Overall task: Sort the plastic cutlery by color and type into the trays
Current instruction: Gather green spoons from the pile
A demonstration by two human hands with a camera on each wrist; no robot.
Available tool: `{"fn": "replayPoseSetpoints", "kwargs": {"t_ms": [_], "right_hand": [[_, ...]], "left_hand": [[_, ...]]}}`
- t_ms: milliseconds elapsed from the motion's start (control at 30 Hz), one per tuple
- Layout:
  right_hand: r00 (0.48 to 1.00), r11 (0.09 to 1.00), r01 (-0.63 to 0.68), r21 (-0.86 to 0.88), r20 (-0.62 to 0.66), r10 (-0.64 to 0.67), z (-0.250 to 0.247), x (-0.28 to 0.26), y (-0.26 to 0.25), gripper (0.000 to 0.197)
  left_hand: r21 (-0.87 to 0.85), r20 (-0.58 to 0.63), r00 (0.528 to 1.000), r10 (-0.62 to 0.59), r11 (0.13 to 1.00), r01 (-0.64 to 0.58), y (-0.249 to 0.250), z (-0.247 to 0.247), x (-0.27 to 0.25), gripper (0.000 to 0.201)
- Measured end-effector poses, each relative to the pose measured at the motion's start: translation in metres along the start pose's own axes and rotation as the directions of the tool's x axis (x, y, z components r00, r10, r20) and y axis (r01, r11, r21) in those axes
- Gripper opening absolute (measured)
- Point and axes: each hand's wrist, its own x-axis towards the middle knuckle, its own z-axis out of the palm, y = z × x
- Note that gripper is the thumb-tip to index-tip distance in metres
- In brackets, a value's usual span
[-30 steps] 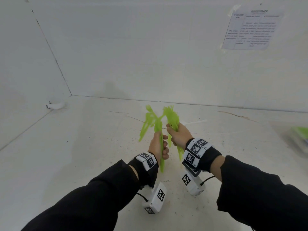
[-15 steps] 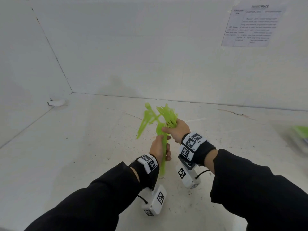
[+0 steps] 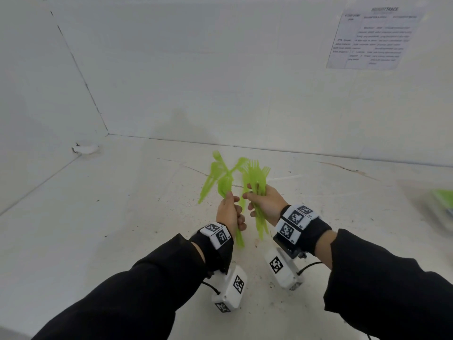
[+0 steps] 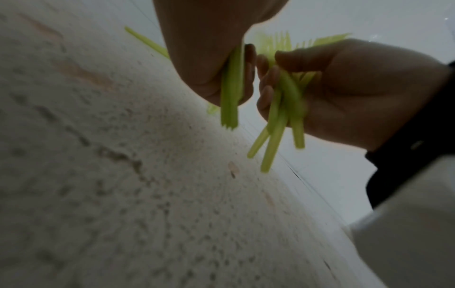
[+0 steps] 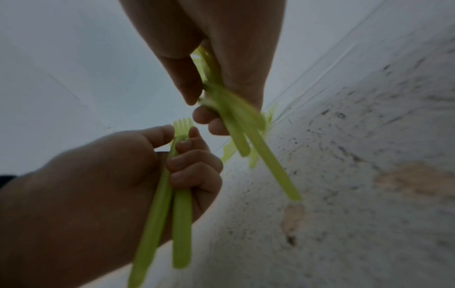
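Observation:
Both hands hold lime-green plastic cutlery above the white tabletop [image 3: 117, 217]. My left hand [image 3: 231, 204] grips a splayed green bunch [image 3: 220, 180] by the handles; it holds at least one fork [image 5: 183, 124], and the other pieces are blurred. My right hand [image 3: 255, 200] grips a bunch of green forks [image 3: 257, 174], tines up. The two hands sit close together with a narrow gap between them. From the left wrist, handle ends [image 4: 230, 97] stick out below my left fist, and the right hand [image 4: 332, 83] clasps several handles [image 4: 283, 117].
A blurred tray [image 3: 441, 202] with something green in it sits at the table's right edge. White walls enclose the table at the back and left. A printed sheet [image 3: 375, 38] hangs on the back wall. A small white scrap [image 3: 85, 148] lies by the left wall.
Half a second ago my right fingers touched the left hand's bunch; now the right hand has drawn back to the right with its forks, and a gap separates the two bunches.

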Motion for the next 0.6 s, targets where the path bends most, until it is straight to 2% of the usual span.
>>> {"fn": "replayPoseSetpoints", "kwargs": {"t_ms": [167,333,467,600], "right_hand": [[0.995,0.992,0.024,-0.123,0.104,-0.011,-0.006,-0.008,0.01,0.016],[0.994,0.993,0.015,-0.114,0.109,-0.002,0.0,-0.011,0.017,0.012],[0.993,0.997,-0.011,-0.071,0.113,0.019,0.003,-0.011,0.017,0.017],[0.997,0.987,-0.007,-0.163,0.077,0.019,0.002,-0.01,0.017,0.021]], "left_hand": [[-0.082,-0.018,0.999,-0.047,0.996,0.045,0.002,0.0,0.004,0.02],[-0.117,-0.006,0.995,-0.096,0.989,0.094,-0.003,0.003,0.013,0.019],[-0.111,-0.03,0.996,-0.089,0.99,0.085,-0.007,0.003,0.015,0.031],[-0.128,-0.055,0.997,-0.059,0.99,0.051,-0.004,-0.001,0.015,0.027]]}}
